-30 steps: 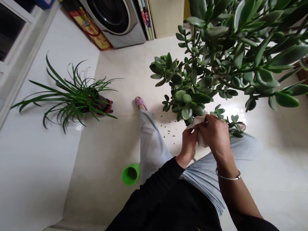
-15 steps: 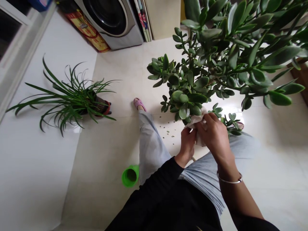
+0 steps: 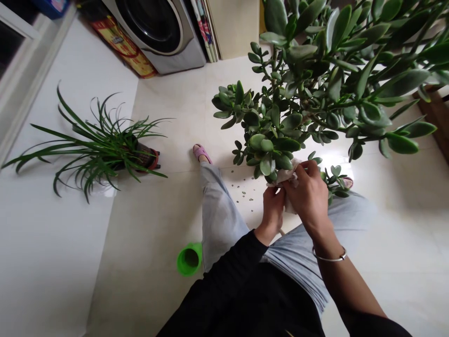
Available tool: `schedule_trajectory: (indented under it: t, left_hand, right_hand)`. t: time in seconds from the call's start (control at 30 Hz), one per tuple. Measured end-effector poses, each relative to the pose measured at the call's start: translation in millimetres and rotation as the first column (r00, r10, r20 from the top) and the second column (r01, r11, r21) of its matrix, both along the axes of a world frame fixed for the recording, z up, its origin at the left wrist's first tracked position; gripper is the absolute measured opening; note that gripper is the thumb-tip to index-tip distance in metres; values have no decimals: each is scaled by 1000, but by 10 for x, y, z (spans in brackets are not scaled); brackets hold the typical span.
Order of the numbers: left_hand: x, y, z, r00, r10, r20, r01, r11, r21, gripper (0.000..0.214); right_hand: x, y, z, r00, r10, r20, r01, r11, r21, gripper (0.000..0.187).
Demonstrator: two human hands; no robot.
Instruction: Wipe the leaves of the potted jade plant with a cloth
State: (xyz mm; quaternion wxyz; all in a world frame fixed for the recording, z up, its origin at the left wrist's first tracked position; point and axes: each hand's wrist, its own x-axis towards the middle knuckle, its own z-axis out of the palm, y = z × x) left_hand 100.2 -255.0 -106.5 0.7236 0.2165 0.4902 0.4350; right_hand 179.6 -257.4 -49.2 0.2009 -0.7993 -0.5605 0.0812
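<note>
Clamping crumpled white cloth point(image 3: 286, 177) in our right hand point(image 3: 308, 193), we should press oval green leaves point(image 3: 266, 164) lightly; our left hand point(image 3: 273, 207), unclear in grip.

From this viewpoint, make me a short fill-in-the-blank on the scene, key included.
1. The right hand grips a crumpled white wipe by the thick green ____ of the jade plant.
2. A silver bangle circles the ____ wrist.
3. The round container on the floor is bright ____.
4. The long-bladed potted plant is to the picture's ____ of the jade plant.

Missing words: leaves; right; green; left.
</note>
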Motion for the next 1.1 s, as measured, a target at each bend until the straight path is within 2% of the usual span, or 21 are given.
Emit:
schedule_trajectory:
  t: [0.3, 0.57, 0.8, 0.93, 1.03, 1.1]
  left_hand:
    - [8, 6, -54, 1000, -6, 26, 5, 1000, 28, 21]
    - [4, 16, -88, 1000, 2, 25, -2, 1000, 16, 19]
    - [-21, 17, -58, 1000, 5, -23, -5, 1000, -2, 23]
    - [-19, 15, -30, 1000, 13, 16, -14, 1000, 27, 21]
    - [-28, 6, 2, 999, 6, 34, -6, 1000, 4, 18]
    - [-45, 7, 12, 999, 13, 30, -12, 1000, -3, 17]
  right_hand:
    - [1, 94, -5, 994, 83, 74, -82, 996, -16, 17]
    - [14, 144, -42, 998, 61, 6, -61, 998, 7, 11]
    - [41, 108, -194, 995, 43, -93, -26, 984, 174, 4]
    - [32, 16, -212, 994, 46, -100, -4, 923, 385, 11]
    - [8, -195, -257, 996, 34, -79, 15, 832, 554, 10]
    - [-25, -429, -375, 996, 11, -92, 51, 768, 639, 10]
